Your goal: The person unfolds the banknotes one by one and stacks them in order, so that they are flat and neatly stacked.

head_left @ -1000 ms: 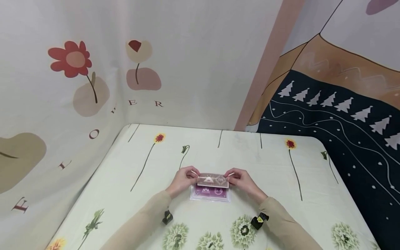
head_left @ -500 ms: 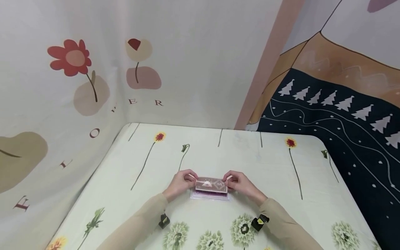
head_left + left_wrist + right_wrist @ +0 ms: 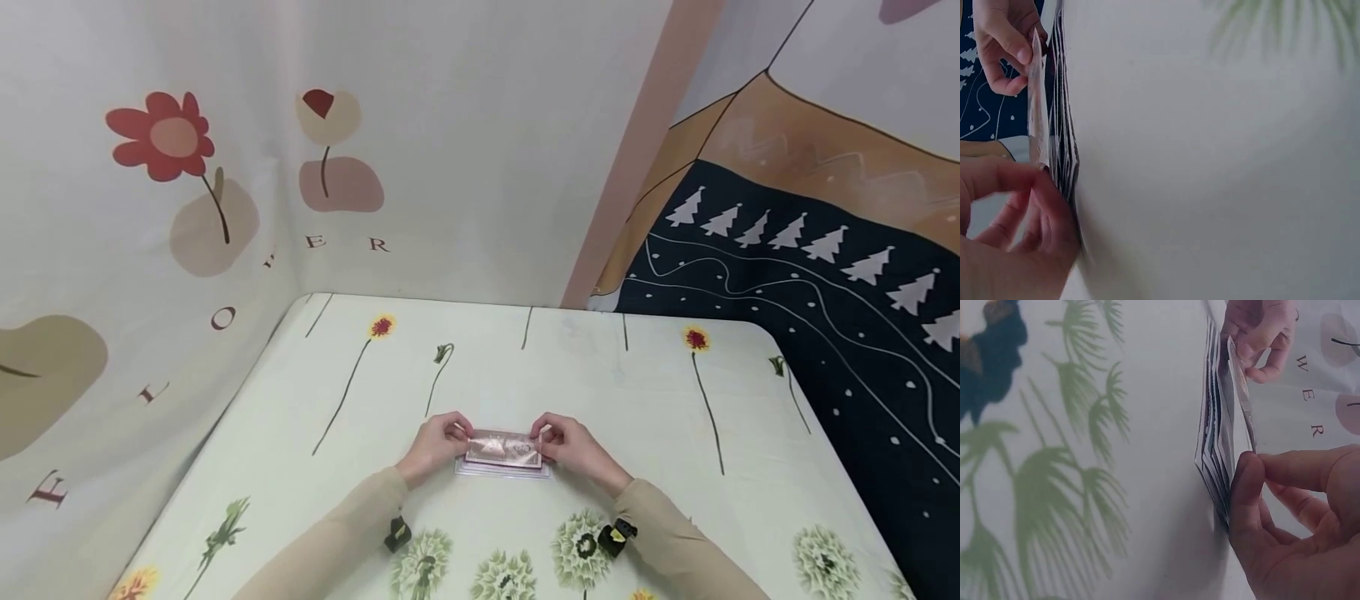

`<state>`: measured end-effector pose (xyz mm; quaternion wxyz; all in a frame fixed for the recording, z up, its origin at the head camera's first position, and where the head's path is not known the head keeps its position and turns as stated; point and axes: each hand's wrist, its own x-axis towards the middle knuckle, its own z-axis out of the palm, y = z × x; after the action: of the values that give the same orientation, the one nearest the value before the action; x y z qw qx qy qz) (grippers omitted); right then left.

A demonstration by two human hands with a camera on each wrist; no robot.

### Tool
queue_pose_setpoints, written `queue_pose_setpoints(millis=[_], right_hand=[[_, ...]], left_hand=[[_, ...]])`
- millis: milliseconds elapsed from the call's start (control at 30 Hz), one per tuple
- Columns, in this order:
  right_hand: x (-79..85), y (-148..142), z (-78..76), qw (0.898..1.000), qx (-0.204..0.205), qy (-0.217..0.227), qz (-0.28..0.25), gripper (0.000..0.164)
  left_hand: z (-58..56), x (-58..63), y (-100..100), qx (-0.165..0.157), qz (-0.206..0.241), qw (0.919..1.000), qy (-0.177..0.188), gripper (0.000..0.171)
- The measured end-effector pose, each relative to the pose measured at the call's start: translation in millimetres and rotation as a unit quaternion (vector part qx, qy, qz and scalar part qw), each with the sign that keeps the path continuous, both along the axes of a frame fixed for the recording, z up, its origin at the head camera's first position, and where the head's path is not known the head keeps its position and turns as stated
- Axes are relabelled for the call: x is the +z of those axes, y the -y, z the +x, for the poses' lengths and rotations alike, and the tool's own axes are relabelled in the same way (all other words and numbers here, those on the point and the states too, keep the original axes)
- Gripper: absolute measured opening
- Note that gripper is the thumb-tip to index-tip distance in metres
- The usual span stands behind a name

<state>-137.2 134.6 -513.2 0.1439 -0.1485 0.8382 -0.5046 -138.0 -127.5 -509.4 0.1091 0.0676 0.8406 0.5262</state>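
Observation:
My left hand [image 3: 433, 447] pinches the left end of a pinkish banknote [image 3: 504, 450], and my right hand [image 3: 573, 448] pinches its right end. The note lies stretched lengthwise between them, low over a stack of notes [image 3: 501, 472] that shows only as a pale front edge in the head view. From the side, in the left wrist view, the stack [image 3: 1063, 119] has several thin layers, and the held banknote [image 3: 1039, 103] is partly apart from it. A narrow gap also separates banknote [image 3: 1244, 403] and stack [image 3: 1213, 437] in the right wrist view.
A white flower-printed cloth covers the table [image 3: 600, 375]. Pale printed curtain [image 3: 465, 150] hangs behind and to the left; a dark tree-patterned cloth [image 3: 757, 275] hangs on the right. Each wrist carries a black strapped device [image 3: 397, 533].
Both hands have come down and slightly nearer with the banknote. It now covers the purple note on the stack that was visible a second ago.

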Motion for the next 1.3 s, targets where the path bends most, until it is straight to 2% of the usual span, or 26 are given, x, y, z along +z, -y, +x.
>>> queue_pose_setpoints(millis=[133, 233, 433, 633, 800, 933, 1067, 1200, 1300], right_hand=[[0.4, -3.1, -0.3, 0.998, -0.010, -0.033, 0.043, 0.011], [-0.2, -5.3, -1.7, 0.999, -0.005, -0.032, 0.042, 0.011], [1.2, -0.9, -2.4, 0.998, 0.006, -0.031, 0.045, 0.010], [4.7, 5.2, -0.5, 0.998, -0.008, -0.035, 0.045, 0.011], [0.4, 7.3, -0.4, 0.998, -0.010, -0.039, 0.052, 0.015], [-1.9, 9.3, 0.1, 0.996, -0.005, -0.070, 0.063, 0.018], [-2.9, 11.3, 0.1, 0.992, -0.004, -0.092, 0.082, 0.017], [-3.5, 13.2, -0.6, 0.992, -0.004, -0.086, 0.093, 0.012], [-4.0, 15.0, -1.5, 0.991, -0.008, -0.083, 0.101, 0.008]], left_hand=[[-0.9, 1.1, 3.9, 0.032, -0.041, 0.9984, -0.020, 0.014], [-0.8, 2.9, 5.7, 0.046, -0.043, 0.9979, -0.016, 0.014], [1.3, 1.7, 2.2, 0.015, -0.051, 0.9984, -0.017, 0.011], [2.1, -1.5, -0.4, 0.029, -0.056, 0.9980, -0.011, 0.009], [0.9, -1.7, -0.1, 0.025, -0.053, 0.9983, -0.004, 0.013], [-0.2, -1.3, -0.5, 0.022, -0.052, 0.9984, 0.002, 0.017], [-0.6, 0.0, -1.1, 0.007, -0.047, 0.9989, -0.004, 0.018], [-1.3, -0.5, -2.2, -0.013, -0.058, 0.9980, -0.018, 0.016], [-2.3, -2.4, -2.8, -0.016, -0.072, 0.9968, -0.030, 0.015]])
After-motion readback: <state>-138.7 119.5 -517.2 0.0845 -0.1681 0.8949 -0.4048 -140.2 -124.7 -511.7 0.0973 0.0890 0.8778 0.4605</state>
